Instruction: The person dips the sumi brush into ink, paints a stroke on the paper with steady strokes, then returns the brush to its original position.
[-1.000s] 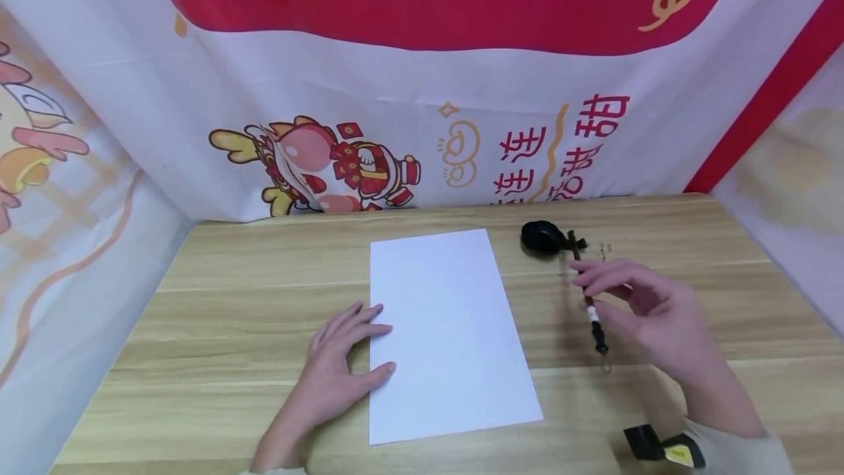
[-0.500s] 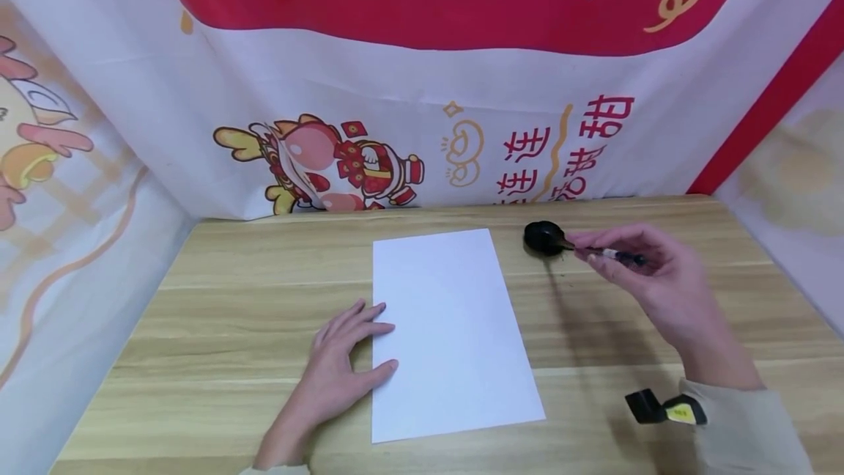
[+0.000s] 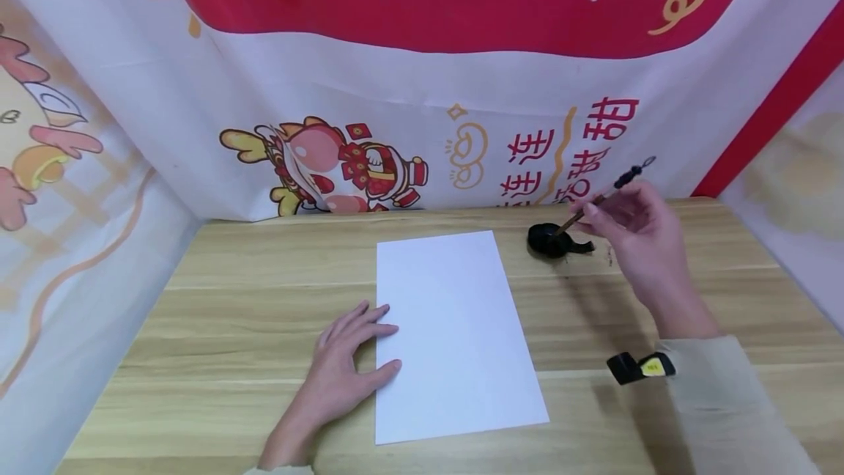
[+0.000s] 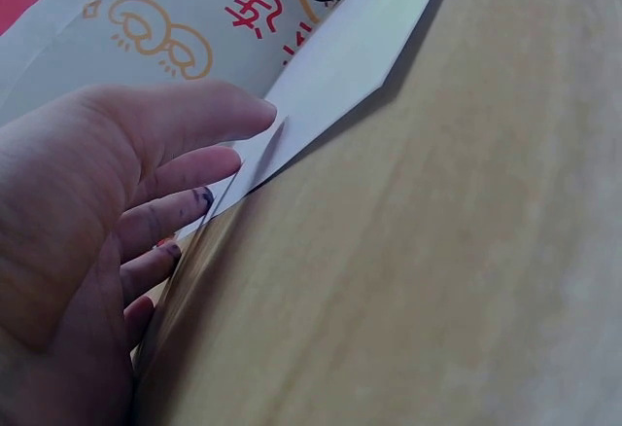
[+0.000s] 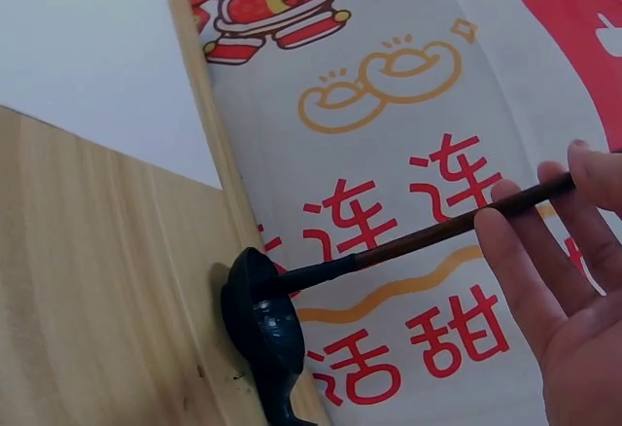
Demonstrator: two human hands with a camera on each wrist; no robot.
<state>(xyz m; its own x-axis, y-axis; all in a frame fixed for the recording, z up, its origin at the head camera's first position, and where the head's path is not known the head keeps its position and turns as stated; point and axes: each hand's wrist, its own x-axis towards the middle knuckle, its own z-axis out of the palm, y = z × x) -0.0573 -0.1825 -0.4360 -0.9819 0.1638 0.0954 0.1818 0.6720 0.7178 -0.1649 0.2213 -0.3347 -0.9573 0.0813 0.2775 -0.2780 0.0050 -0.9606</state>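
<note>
Between thumb and fingers, my right hand (image 3: 636,240) pinches a dark brown writing brush (image 5: 408,241), tilted with its loop end up. The brush's dark tip is down in the bowl of a small black ink dish (image 5: 262,319), which has a short handle and stands on the table at the back right. A blank white sheet of paper (image 3: 455,336) lies in the middle. At its left edge rests my left hand (image 3: 346,365), fingers spread and relaxed, fingertips on the paper. One fingertip (image 4: 202,198) has a dark smudge.
The wooden table (image 3: 264,270) ends at the back against a white and red printed cloth (image 3: 435,72). Small dark ink marks (image 5: 194,402) dot the wood beside the dish. A black strap with a yellow label (image 3: 653,366) sits at the right sleeve.
My right hand has moved up and back and turned the brush from pointing toward me to tip-down in the ink dish. The left hand and paper stay in place.
</note>
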